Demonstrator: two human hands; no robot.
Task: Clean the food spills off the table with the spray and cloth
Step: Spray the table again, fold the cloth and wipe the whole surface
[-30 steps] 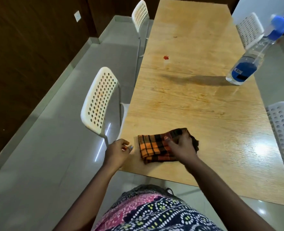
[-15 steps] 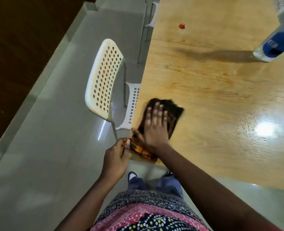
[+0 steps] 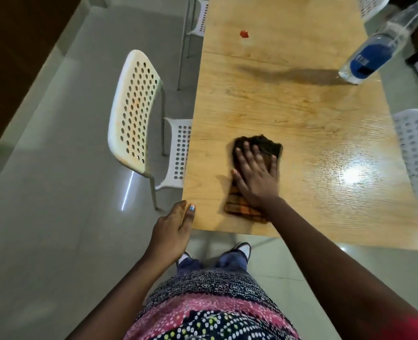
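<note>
Pressing the cloth [image 3: 257, 153] flat on the table [image 3: 313, 123] near its front-left corner, we are keeping our right hand [image 3: 255, 177] on it, fingers [image 3: 248, 154] spread and straight. Our left hand [image 3: 173, 229] is resting at the table's corner, its fingers loosely curled, holding nothing. The red spill [image 3: 244, 33] is lying straight ahead, well apart, so the right hand is nearer. The spray bottle [image 3: 374, 50] is standing far right.
</note>
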